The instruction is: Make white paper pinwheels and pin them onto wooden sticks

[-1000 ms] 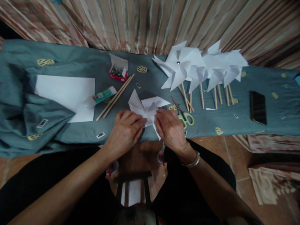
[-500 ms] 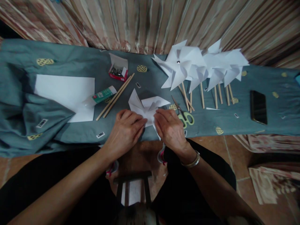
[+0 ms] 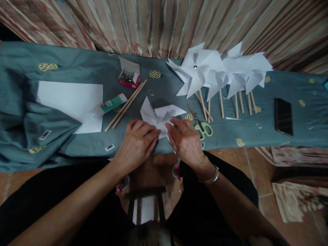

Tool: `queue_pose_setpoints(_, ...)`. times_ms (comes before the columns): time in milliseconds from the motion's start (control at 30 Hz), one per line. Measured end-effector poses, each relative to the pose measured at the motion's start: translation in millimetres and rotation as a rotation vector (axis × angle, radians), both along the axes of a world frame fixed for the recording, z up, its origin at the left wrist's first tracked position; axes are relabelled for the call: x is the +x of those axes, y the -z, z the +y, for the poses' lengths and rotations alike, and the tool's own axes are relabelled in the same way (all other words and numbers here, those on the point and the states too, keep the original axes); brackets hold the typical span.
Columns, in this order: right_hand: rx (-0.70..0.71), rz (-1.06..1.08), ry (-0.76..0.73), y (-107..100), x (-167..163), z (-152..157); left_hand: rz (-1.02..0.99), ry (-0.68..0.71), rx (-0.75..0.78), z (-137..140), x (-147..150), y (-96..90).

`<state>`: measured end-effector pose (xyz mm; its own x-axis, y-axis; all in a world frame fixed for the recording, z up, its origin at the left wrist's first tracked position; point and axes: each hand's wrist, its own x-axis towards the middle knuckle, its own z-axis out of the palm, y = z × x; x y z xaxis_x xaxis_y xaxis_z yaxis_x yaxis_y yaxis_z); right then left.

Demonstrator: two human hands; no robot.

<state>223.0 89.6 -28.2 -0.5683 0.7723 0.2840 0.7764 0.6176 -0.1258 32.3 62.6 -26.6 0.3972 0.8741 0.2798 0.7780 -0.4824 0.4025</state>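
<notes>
A white paper pinwheel with several raised blades lies at the front of the cloth-covered table, between my two hands. On its left side my left hand has thumb and fingers closed on the paper's near edge. My right hand, with a bangle at the wrist, bends its fingers over the right part of the same paper; its fingertips look pressed together there, partly hidden. Green-handled scissors lie just right of that hand. Two wooden sticks rest beyond my left hand.
Finished white pinwheels on sticks lie in a row at the back right. A phone is at the far right. Left of centre are a glue bottle, a red box of metal pins and white paper sheets.
My right hand's thumb and fingertips have shifted slightly left over the paper. My left hand and the pinwheel stay nearly where they were.
</notes>
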Motion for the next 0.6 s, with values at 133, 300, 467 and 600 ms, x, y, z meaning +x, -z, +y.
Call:
queue_pose_setpoints(133,-0.076,-0.003,-0.006,1,1,-2,0.007,0.003,-0.006,0,0,-0.2)
queue_pose_setpoints(300,-0.149,0.043,0.000,5,1,-3,0.020,0.007,-0.009,1,0,0.0)
queue_pose_setpoints(467,-0.153,-0.010,0.008,5,-3,-6,0.026,0.006,-0.015,0,-1,1.9)
queue_pose_setpoints(600,-0.147,0.038,0.025,0,-9,-8,0.012,0.010,-0.014,0,-2,0.4)
